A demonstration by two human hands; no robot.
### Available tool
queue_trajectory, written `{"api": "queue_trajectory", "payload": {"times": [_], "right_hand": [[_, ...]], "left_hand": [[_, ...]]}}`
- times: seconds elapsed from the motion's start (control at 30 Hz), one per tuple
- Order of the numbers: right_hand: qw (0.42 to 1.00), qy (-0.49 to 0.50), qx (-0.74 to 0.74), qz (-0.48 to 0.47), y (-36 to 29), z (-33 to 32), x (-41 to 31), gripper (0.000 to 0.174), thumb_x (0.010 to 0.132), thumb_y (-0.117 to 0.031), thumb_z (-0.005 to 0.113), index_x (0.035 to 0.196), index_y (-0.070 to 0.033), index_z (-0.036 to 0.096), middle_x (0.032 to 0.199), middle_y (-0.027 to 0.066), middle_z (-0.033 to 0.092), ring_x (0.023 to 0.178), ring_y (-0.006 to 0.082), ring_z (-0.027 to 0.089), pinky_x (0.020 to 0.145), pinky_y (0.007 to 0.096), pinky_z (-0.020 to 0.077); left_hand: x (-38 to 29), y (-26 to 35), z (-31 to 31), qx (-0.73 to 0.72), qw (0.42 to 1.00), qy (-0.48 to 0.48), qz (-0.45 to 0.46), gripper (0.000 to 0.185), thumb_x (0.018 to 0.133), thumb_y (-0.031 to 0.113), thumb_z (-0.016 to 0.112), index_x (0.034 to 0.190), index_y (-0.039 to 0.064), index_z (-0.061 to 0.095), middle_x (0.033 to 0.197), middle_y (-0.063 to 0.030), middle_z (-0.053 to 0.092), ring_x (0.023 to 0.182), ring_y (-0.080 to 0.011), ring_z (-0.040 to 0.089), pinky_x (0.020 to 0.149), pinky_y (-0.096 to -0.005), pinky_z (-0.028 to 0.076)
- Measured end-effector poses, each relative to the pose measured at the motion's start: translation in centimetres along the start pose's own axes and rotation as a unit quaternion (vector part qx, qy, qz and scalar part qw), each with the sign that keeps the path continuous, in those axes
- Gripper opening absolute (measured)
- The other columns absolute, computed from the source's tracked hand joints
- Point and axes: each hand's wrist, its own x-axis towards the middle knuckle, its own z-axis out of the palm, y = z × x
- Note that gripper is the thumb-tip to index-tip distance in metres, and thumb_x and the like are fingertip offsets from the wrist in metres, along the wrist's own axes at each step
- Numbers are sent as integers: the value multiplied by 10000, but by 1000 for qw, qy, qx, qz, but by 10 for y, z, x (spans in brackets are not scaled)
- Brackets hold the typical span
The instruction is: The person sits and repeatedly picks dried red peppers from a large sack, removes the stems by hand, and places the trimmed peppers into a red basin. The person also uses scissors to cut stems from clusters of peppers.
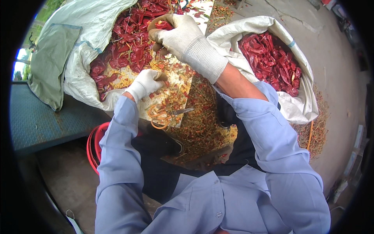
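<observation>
My left hand [149,83], in a white knit glove with a brown-coated palm, is low over a pale board [178,83] strewn with yellow seeds and red scraps. Its fingers are drawn together, with a small reddish bit by the tips; whether they grip it is unclear. Higher up, my right hand [178,36], gloved alike, hovers with bent, spread fingers and nothing visible in them. Beyond it, dried red chili peppers [134,38] spill from a white woven sack [79,68]. Orange-handled scissors [168,114] lie at the board's near edge, blades pointing right.
On the right stands another white woven sack [304,109], holding red peppers [270,61]. Stems and seeds [201,117] litter the floor between my feet. A blue textured metal platform [52,117] and a red plastic rim [96,146] are at left. Another tool's handles [184,4] show at the top.
</observation>
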Motion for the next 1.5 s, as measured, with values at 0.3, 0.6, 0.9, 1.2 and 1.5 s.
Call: {"api": "queue_trajectory", "payload": {"times": [0.3,0.6,0.9,1.2,1.5], "right_hand": [[1000,10,-7,-8,-3,-4,3,263,844,-237,749,998,-23,760,762,127,739,699,195,722,686,338,575],[999,21,-31,-8,-4,-12,3,262,812,-264,791,989,-71,773,796,144,746,738,201,731,712,340,575],[998,15,-57,12,-12,-16,0,268,800,-279,807,979,-83,770,756,119,733,711,191,726,694,330,576],[998,0,-50,25,-1,-14,6,311,805,-299,779,1013,-68,764,715,127,715,700,200,716,691,347,571],[995,-59,-58,62,2,5,-13,616,762,-395,867,1150,54,702,884,176,750,790,187,712,729,332,562]], "left_hand": [[-25,-25,-19,318,919,184,-147,246,869,280,683,1042,113,738,971,-192,727,940,-392,697,854,-476,546],[5,-5,-40,209,933,291,-33,275,884,161,724,1139,61,742,1050,-151,757,956,-272,737,875,-344,558],[44,-12,-20,287,919,245,-114,339,836,301,733,1100,89,737,1039,-186,732,992,-363,703,882,-443,554],[-13,14,-54,-208,944,255,-36,377,908,93,689,1239,-82,650,1008,-135,758,794,-166,733,633,-264,565],[-61,109,-40,-285,899,320,92,293,948,116,648,1156,-89,673,856,-101,721,622,-131,680,549,-241,539]]}}
